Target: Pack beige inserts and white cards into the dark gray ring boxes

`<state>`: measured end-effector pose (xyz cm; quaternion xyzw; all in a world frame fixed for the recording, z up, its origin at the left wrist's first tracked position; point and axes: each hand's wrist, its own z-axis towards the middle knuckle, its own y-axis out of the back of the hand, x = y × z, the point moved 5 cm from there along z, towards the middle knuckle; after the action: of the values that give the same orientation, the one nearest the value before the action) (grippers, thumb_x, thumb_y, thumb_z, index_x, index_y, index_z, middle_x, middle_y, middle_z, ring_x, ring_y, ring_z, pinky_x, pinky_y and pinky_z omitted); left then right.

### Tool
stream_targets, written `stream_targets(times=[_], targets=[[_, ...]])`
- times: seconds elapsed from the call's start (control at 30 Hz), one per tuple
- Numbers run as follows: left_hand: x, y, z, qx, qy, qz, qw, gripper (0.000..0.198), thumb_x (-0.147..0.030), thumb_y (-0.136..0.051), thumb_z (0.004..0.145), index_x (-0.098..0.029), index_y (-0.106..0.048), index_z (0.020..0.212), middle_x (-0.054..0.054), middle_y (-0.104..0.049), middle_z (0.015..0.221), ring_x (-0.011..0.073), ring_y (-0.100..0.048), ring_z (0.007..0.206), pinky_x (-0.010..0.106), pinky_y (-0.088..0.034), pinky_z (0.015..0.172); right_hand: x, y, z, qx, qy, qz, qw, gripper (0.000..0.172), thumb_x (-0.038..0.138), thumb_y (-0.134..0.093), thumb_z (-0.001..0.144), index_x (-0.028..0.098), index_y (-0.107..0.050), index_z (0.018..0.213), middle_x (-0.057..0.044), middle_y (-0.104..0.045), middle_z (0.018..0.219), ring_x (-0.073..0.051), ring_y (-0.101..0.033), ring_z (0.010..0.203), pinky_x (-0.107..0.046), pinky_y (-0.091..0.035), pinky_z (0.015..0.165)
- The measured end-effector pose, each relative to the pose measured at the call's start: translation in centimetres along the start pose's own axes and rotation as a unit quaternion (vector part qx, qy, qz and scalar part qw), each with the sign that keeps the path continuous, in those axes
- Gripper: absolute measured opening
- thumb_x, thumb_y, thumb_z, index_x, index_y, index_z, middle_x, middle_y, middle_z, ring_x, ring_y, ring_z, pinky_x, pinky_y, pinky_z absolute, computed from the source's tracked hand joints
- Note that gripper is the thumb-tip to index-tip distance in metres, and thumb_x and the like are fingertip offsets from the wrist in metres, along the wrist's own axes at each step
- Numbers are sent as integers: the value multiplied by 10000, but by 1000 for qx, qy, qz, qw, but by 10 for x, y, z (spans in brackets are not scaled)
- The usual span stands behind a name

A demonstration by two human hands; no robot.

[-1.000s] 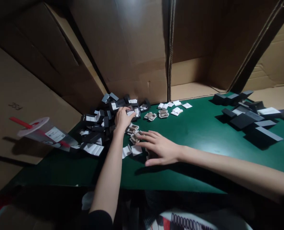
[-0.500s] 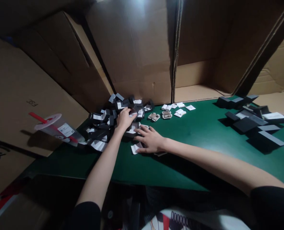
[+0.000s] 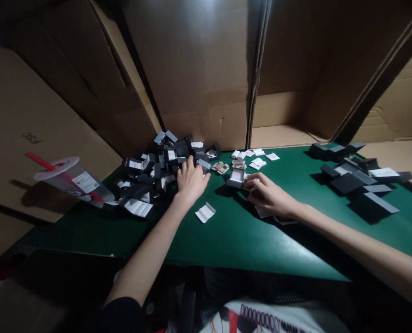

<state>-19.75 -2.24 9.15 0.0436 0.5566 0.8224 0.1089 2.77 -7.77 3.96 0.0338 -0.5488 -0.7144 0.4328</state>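
Note:
At the right edge of a pile of small black boxes [image 3: 143, 178], my left hand [image 3: 191, 179] reaches in palm down with its fingers apart, near a dark box with a grey lid. Farther right, my right hand [image 3: 270, 196] has its fingers curled at the side of an opened black box [image 3: 236, 177] with a white inside; white pieces show beside and under the hand. What its fingertips grip is partly hidden. Between my hands, nearer the front edge, lies a creased white insert [image 3: 205, 212] on the green table [image 3: 227, 240].
A plastic cup [image 3: 76, 179] with a red straw leans at the left. Behind the hands are small white inserts [image 3: 257, 163] and beige pieces [image 3: 220, 167]. More black boxes [image 3: 353, 181] lie at the right. Large cardboard boxes [image 3: 199, 83] line the back.
My right hand has moved right, and an open black box now stands beside it. My left hand has shifted slightly right and nearer. The creased white insert is now uncovered.

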Motion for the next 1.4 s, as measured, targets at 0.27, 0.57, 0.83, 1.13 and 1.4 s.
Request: stream_targets(times=[0.27, 0.57, 0.83, 1.13, 1.4], targets=[[-35, 15, -17, -41, -137, -78, 987, 190, -334, -531, 874, -176, -624, 923, 121, -508, 1308, 291, -429, 1256, 493, -359, 1041, 37, -23, 17, 48, 98, 61, 992, 342, 238, -505, 859, 205, -492, 1199, -129, -473, 1274, -249, -503, 1148, -434, -462, 956], [-19, -15, -29, 21, -291, -34, 956, 202, -174, -529, 831, -219, -668, 972, 71, -456, 1395, 255, -367, 1333, 520, -140, 1164, -10, -18, 16, 60, -14, -42, 997, 457, 503, -468, 886, 208, -535, 1228, -141, -516, 1318, -314, -476, 1218, -502, -395, 1000], [38, 1, -48, 27, -272, 24, 962, 269, -144, -481, 815, -258, -678, 960, 47, -453, 1403, 259, -367, 1340, 541, -176, 1159, -44, 18, -14, 35, -74, -36, 996, 393, 491, -488, 871, 217, -597, 1131, -131, -591, 1216, -316, -560, 1096, -493, -457, 901], [-1, 5, -106, 61, -300, -86, 948, 390, -234, -444, 914, -275, -487, 1299, 55, -286, 1512, 234, -229, 1413, 481, -238, 1157, -84, 75, -45, -157, -181, -29, 971, 333, 502, -493, 854, 209, -642, 903, -97, -648, 946, -247, -608, 831, -362, -480, 672], [-63, -39, -77, 188, -295, -160, 923, 605, -493, -373, 932, -279, -192, 1469, 61, -135, 1560, 239, -138, 1436, 450, -161, 1177, -93, 71, -52, -138, -244, -36, 959, 335, 509, -526, 815, 203, -652, 765, -58, -665, 690, -208, -598, 612, -315, -421, 545]])
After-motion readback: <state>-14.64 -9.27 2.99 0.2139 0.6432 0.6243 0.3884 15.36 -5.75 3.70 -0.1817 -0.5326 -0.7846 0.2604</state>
